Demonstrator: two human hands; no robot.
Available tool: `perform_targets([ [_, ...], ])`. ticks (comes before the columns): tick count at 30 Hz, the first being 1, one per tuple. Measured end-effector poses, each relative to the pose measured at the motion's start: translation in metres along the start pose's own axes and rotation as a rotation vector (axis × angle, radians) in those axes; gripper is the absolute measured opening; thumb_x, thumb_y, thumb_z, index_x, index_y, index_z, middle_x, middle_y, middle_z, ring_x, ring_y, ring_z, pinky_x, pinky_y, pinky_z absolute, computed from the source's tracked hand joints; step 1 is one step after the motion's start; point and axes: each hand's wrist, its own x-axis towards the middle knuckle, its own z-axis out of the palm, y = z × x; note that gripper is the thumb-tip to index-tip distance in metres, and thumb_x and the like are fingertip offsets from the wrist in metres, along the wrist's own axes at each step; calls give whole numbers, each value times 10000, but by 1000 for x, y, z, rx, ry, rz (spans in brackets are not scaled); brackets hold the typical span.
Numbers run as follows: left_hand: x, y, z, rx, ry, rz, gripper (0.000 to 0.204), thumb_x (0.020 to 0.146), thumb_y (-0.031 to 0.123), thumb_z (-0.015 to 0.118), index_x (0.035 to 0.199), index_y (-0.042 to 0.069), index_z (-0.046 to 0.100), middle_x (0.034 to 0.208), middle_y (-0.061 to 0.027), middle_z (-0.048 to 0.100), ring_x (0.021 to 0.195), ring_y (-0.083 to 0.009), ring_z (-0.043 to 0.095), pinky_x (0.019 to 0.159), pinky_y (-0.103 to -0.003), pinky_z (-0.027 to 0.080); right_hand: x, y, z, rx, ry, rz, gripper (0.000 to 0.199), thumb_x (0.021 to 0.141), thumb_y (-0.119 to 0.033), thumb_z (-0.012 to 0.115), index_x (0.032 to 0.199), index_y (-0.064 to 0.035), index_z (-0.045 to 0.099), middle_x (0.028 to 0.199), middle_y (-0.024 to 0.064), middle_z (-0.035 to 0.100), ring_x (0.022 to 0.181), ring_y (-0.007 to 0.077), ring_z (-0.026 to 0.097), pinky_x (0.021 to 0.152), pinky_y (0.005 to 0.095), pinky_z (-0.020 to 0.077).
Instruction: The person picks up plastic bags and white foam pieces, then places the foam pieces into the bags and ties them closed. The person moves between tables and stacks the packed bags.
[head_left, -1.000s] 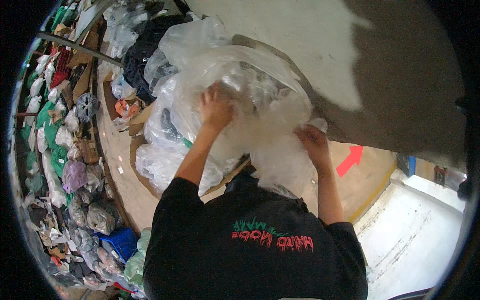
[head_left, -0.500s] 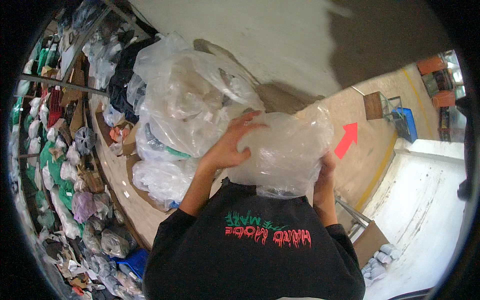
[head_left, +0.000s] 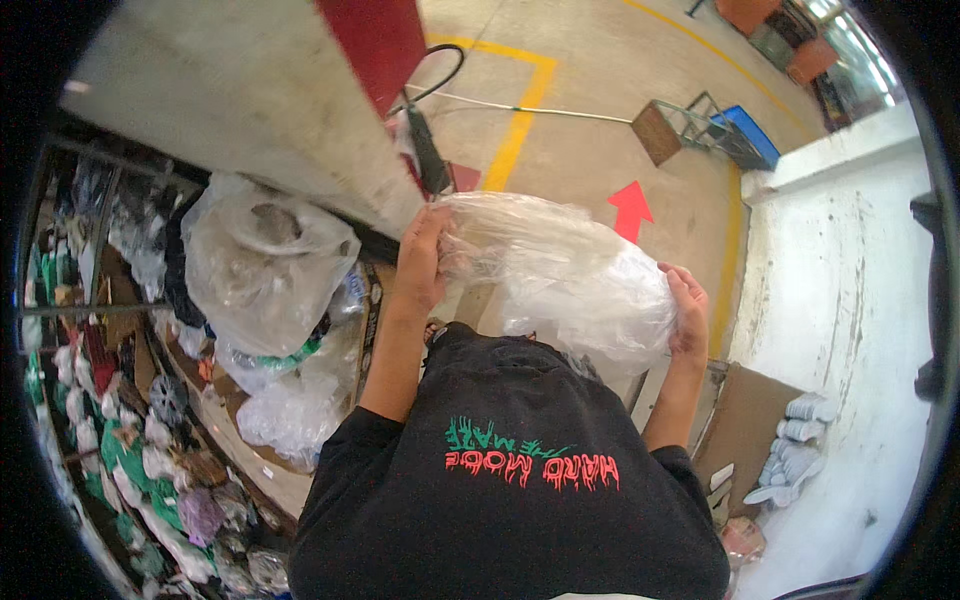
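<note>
A clear plastic bag, crumpled and see-through, is stretched between my two hands in front of my chest. My left hand grips its left end, fingers closed on the film. At the other end my right hand pinches the bag's right side, thumb and fingers together. Left of my left forearm lies a pile of clear plastic bags, with a strip of green showing among them. Whether anything is inside the held bag I cannot make out.
Metal shelving crammed with bagged goods runs along the left. A white wall closes off the right, with a cardboard box and stacked white items beside it. Ahead, a red panel and a stand with a blue bin are on the yellow-lined floor.
My view has turned to the right, away from the bag pile. My left hand, spread over the bag before, now grips its left end, and the bag is pulled wider.
</note>
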Motion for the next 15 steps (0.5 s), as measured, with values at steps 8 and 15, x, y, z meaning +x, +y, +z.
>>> perform_targets([
  [8, 53, -6, 61, -138, -272, -212, 373, 1021, 229, 570, 1360, 75, 561, 1117, -33, 662, 659, -78, 569, 533, -216, 441, 10, -16, -50, -454, 236, -212, 210, 989, -155, 681, 1132, -20, 757, 1097, 54, 743, 1036, 131, 631, 961, 315, 484],
  [15, 107, -37, 140, 241, -691, -416, 705, 902, 61, 584, 1569, 45, 356, 1391, -148, 588, 1021, -207, 696, 847, -320, 560, 108, -24, 53, -729, -201, -459, 308, 878, -243, 800, 1094, -27, 759, 1006, 161, 762, 923, 191, 708, 842, 325, 535],
])
